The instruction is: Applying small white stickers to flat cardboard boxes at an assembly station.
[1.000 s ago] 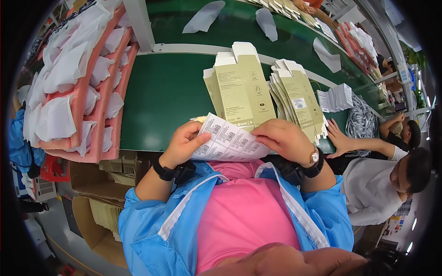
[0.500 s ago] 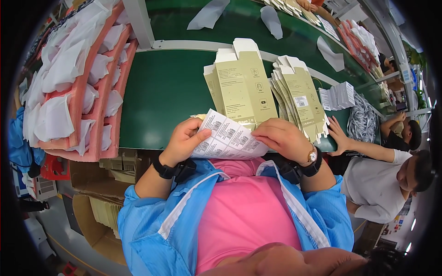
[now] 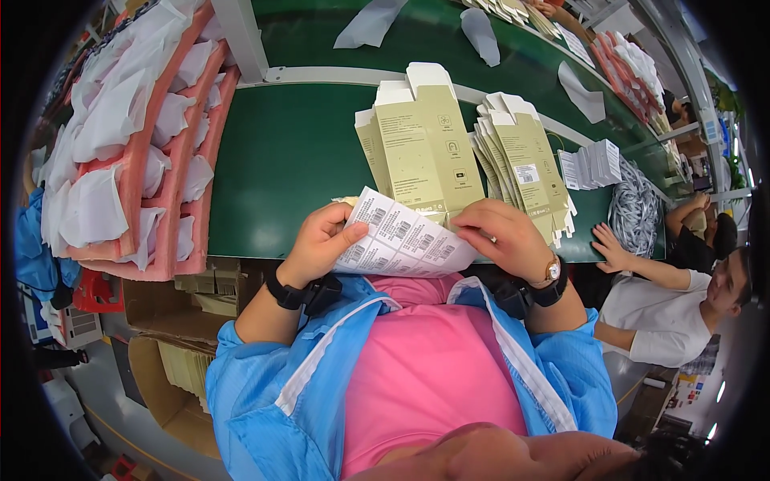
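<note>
A white sheet of barcode labels (image 3: 401,240) is tilted up in front of my chest. My left hand (image 3: 327,240) grips its left edge, thumb on the printed face. At the sheet's right edge, my right hand (image 3: 507,239) has its thumb and fingertips drawn together; whether a label is between them cannot be made out. Just beyond lies a stack of flat olive-green cartons (image 3: 421,148) with white flaps. To its right, fanned-out flat cartons (image 3: 521,164) show a barcode label on the top one.
Pink foam trays (image 3: 152,152) with white-wrapped items are stacked at left. Small white cards (image 3: 592,164) and a heap of grey strips (image 3: 635,210) lie at right. A co-worker's hand (image 3: 613,250) rests at the table's edge. Loose white sheets (image 3: 480,36) lie on the green belt (image 3: 417,40).
My right hand has shifted slightly right, and the sheet's right side has spread with it. The co-worker's hand has moved away to the right. Loose sheets on the belt have drifted right.
</note>
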`<state>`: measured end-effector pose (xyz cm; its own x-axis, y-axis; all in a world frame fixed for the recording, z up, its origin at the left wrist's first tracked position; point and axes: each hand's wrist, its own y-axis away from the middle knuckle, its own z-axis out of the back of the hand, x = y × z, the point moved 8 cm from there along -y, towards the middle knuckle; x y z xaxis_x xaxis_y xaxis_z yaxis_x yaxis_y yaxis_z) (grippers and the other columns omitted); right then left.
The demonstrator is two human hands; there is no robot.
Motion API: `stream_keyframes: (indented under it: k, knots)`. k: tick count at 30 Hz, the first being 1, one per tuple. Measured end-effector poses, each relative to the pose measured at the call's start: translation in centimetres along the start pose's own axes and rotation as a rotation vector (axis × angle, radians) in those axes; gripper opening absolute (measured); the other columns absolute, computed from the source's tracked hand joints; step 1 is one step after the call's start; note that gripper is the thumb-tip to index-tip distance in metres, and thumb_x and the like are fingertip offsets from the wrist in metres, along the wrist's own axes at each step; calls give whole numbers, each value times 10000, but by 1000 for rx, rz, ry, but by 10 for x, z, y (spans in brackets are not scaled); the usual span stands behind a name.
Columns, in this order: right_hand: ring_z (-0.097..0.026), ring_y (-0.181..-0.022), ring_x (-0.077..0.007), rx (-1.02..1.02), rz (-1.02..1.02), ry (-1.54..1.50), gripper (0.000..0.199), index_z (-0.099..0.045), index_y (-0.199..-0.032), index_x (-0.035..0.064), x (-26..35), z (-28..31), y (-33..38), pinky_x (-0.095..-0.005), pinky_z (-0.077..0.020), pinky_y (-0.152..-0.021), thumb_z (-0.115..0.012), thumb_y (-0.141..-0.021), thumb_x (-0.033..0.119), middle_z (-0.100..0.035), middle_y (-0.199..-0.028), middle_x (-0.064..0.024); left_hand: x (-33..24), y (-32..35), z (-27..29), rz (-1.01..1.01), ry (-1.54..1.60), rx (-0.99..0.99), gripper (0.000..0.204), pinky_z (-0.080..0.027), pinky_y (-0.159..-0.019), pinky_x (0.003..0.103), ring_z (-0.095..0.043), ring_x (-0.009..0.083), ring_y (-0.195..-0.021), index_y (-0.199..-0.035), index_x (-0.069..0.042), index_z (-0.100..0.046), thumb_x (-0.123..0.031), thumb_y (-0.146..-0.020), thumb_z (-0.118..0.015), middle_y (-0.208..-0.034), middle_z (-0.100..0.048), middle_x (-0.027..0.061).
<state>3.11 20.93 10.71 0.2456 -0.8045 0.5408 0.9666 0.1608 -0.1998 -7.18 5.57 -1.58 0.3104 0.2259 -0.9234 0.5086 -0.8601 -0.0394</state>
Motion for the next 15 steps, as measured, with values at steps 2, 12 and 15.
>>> stream_keyframes:
  k: [2, 12, 15]
  knots:
    - [-593, -815, -264, -8, -11, 4, 186, -625, -933, 38, -2, 2, 3, -321, -479, -698, -657, -750, 30, -612, -874, -101, 0, 0, 0, 1, 5, 1, 189, -469, -764, 234, -578, 109, -876, -1003, 44, -569, -111, -895, -562, -982, -603, 75]
    - [-589, -796, -265, -19, -42, 2, 170, -621, -925, 38, -7, 2, 9, -322, -470, -683, -645, -757, 24, -609, -865, -98, 1, 0, 0, 1, -4, -6, 176, -471, -771, 237, -580, 111, -884, -1001, 42, -568, -98, -895, -555, -987, -604, 78]
    - [-588, -791, -264, -12, -43, -13, 169, -621, -924, 38, -6, 2, 9, -321, -470, -679, -644, -758, 23, -609, -865, -97, 0, 0, 0, -7, -4, 8, 171, -472, -777, 238, -581, 114, -894, -997, 42, -568, -94, -894, -554, -991, -603, 80]
